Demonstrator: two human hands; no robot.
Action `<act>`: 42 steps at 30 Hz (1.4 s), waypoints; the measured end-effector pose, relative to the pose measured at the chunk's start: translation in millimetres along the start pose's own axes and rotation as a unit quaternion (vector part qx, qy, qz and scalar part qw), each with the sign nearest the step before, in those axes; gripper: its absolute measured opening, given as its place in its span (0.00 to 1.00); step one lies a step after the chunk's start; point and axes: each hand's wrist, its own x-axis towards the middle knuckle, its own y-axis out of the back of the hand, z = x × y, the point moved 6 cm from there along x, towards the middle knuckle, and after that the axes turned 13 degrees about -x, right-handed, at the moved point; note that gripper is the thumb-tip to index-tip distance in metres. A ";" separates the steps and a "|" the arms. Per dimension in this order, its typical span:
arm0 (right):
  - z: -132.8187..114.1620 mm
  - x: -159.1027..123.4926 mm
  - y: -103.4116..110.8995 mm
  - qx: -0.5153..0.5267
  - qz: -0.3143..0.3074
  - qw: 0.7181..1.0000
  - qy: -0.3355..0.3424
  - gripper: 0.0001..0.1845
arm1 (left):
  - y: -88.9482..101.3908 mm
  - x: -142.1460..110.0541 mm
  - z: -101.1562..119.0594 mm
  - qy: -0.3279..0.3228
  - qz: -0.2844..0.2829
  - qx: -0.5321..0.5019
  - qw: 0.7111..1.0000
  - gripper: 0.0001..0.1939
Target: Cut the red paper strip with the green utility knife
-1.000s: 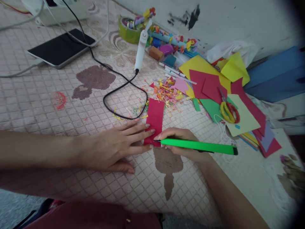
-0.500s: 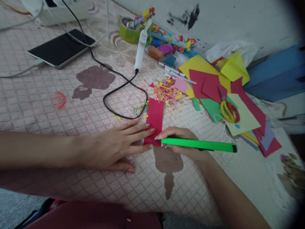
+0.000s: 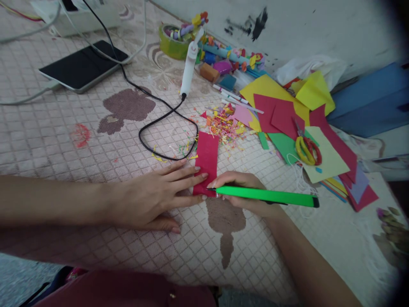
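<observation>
A red paper strip (image 3: 208, 155) lies on the quilted pink cloth (image 3: 64, 140) in the middle. My left hand (image 3: 150, 198) rests flat, fingers stretched out, with its fingertips pressing the strip's near left corner. My right hand (image 3: 244, 194) is closed round a bright green pen (image 3: 266, 195). The pen lies nearly level, and its tip touches the near end of the strip.
Paper snippets (image 3: 223, 121) lie beyond the strip. Coloured paper sheets (image 3: 281, 111) and yellow-red scissors (image 3: 307, 150) sit to the right. A white glue gun (image 3: 188, 64) with a black cord (image 3: 159, 119), a tablet (image 3: 83, 64) and a green tape roll (image 3: 171, 42) are at the back. A foot (image 3: 391, 232) is at far right.
</observation>
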 end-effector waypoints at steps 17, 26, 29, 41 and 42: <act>1.0 1.3 0.9 0.010 0.008 1.000 0.013 0.13 | 0.3 0.9 0.1 0.001 -0.001 0.001 1.000 0.32; 0.5 2.2 0.4 0.017 -0.004 1.000 0.011 0.14 | 0.6 0.5 0.7 0.001 0.005 -0.006 1.000 0.33; 0.4 2.5 0.7 0.007 -0.004 1.000 0.012 0.13 | 1.5 1.0 0.7 0.001 0.014 -0.013 1.000 0.32; -0.3 3.4 2.1 -0.010 -0.008 1.000 0.015 0.14 | 3.0 1.2 1.5 0.000 0.018 -0.028 0.999 0.32; -0.2 3.4 1.9 -0.012 -0.009 1.000 0.014 0.14 | 2.5 1.2 1.6 0.000 0.015 -0.025 1.000 0.32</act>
